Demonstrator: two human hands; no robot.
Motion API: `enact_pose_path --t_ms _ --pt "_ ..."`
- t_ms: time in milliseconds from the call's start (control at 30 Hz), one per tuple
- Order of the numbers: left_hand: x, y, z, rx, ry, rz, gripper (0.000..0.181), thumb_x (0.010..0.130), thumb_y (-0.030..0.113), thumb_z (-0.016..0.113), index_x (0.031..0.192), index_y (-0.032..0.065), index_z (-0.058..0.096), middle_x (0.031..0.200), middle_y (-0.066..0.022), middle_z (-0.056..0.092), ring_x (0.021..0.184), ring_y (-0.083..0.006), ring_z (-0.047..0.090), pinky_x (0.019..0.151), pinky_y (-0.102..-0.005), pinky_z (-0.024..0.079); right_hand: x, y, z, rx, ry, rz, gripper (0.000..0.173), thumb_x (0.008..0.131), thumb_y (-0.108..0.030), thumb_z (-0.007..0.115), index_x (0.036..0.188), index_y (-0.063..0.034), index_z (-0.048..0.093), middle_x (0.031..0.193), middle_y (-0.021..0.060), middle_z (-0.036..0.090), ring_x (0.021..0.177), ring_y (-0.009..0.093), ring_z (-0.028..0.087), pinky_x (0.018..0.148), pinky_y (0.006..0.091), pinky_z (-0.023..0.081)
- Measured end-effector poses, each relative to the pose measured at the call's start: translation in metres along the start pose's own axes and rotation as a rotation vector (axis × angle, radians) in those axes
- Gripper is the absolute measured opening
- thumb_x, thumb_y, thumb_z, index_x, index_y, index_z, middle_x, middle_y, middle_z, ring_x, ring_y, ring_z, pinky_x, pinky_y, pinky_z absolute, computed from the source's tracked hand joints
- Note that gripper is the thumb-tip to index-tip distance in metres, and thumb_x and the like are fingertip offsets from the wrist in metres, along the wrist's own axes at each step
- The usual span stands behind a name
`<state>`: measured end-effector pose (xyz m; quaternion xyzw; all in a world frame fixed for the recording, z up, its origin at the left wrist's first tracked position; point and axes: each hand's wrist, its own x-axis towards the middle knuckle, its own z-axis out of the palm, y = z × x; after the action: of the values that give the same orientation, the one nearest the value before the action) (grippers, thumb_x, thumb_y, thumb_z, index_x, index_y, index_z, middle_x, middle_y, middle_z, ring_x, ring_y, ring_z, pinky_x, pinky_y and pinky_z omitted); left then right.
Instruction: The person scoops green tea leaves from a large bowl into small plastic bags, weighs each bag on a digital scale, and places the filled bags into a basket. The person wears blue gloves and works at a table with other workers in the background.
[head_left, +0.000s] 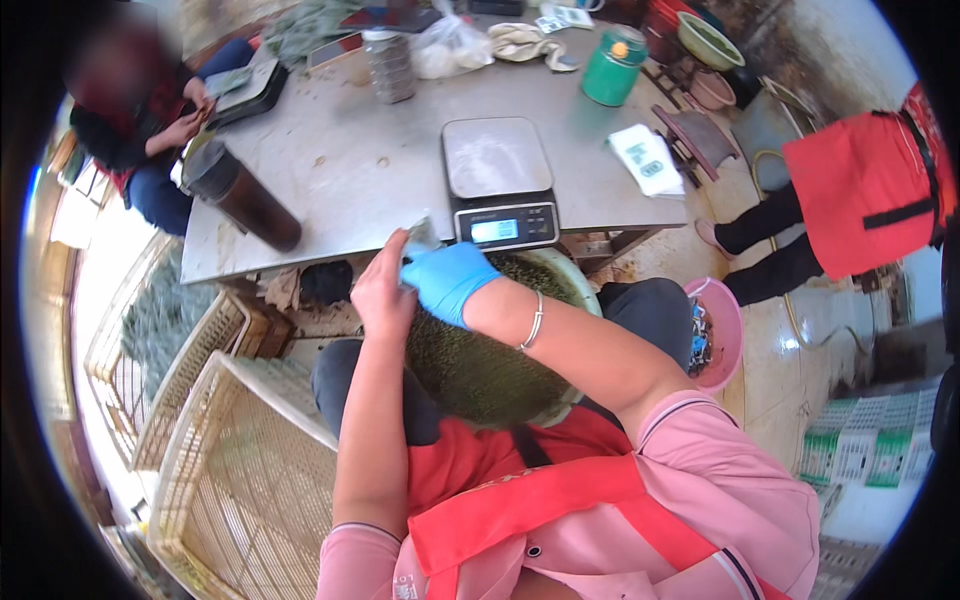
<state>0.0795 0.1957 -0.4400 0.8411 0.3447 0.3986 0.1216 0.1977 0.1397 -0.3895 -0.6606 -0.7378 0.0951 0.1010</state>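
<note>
My left hand (384, 289) is bare and pinches a small clear plastic bag (424, 232) at the table's front edge. My right hand (452, 283), in a blue glove, is against the same bag from the other side; its fingertips are partly hidden. Below both hands, a wide pale basin (589, 283) on my lap holds small dark green plant bits. Just behind my right hand a digital scale (498, 161) stands on the metal table (352, 180), its steel plate bare and its display lit. A stack of printed white bags (646, 159) lies to the scale's right.
A dark tumbler (244, 196) stands front left, a green canister (615, 66) back right, a clear jar (389, 67) at the back. A person (142, 127) sits at the left; another (862, 187) stands at the right. Plastic baskets (225, 480) and a pink bucket (731, 337) flank me.
</note>
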Motion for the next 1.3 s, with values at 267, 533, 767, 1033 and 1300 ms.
enact_pose_path --t_ms 267,533,767,1033,1300 --pt "0.006 0.005 0.005 0.021 -0.040 0.062 0.054 0.066 0.002 0.062 0.119 0.0133 0.057 0.100 -0.0119 0.066 0.088 -0.0291 0.064 0.072 -0.0349 0.052 -0.005 0.006 0.005 0.114 0.005 0.059 0.017 0.081 -0.016 0.053 0.092 -0.0078 0.063 0.091 0.0143 0.066 0.079 0.033 0.065 0.067 0.0417 0.053" --pt "0.003 -0.006 0.006 -0.391 0.011 -0.574 0.051 0.076 0.026 0.074 0.120 0.0071 0.055 0.107 -0.0143 0.065 0.099 -0.0195 0.062 0.085 -0.0293 0.047 -0.069 0.132 -0.084 0.897 0.520 0.279 0.029 0.087 -0.022 0.057 0.109 -0.0049 0.063 0.094 0.0089 0.066 0.078 0.020 0.062 0.072 0.0302 0.051" --pt "0.001 -0.019 0.000 -0.507 -0.072 -0.708 0.048 0.082 0.027 0.069 0.119 0.0008 0.055 0.099 -0.0106 0.065 0.078 -0.0147 0.063 0.072 -0.0277 0.049 -0.124 0.325 -0.027 -0.377 0.235 0.942 0.054 0.090 -0.039 0.042 0.134 -0.0077 0.038 0.144 0.0139 0.031 0.129 0.031 0.034 0.105 0.0470 0.026" --pt "-0.010 -0.024 -0.020 -0.829 -0.026 -0.763 0.038 0.093 0.027 0.052 0.112 -0.0056 0.057 0.092 -0.0090 0.063 0.062 -0.0149 0.064 0.058 -0.0249 0.048 -0.140 0.347 -0.006 -0.163 0.786 0.475 0.032 0.092 -0.015 0.041 0.114 -0.0004 0.058 0.115 0.0211 0.058 0.105 0.034 0.054 0.094 0.0386 0.039" --pt "-0.099 -0.078 -0.168 -0.483 0.358 -0.713 0.041 0.095 0.034 0.048 0.112 -0.0018 0.059 0.094 -0.0090 0.065 0.076 -0.0130 0.061 0.071 -0.0277 0.048 -0.128 0.161 -0.036 0.883 0.938 0.343 0.043 0.098 -0.020 0.034 0.130 0.0076 0.042 0.125 0.0164 0.051 0.110 0.025 0.053 0.099 0.0353 0.039"
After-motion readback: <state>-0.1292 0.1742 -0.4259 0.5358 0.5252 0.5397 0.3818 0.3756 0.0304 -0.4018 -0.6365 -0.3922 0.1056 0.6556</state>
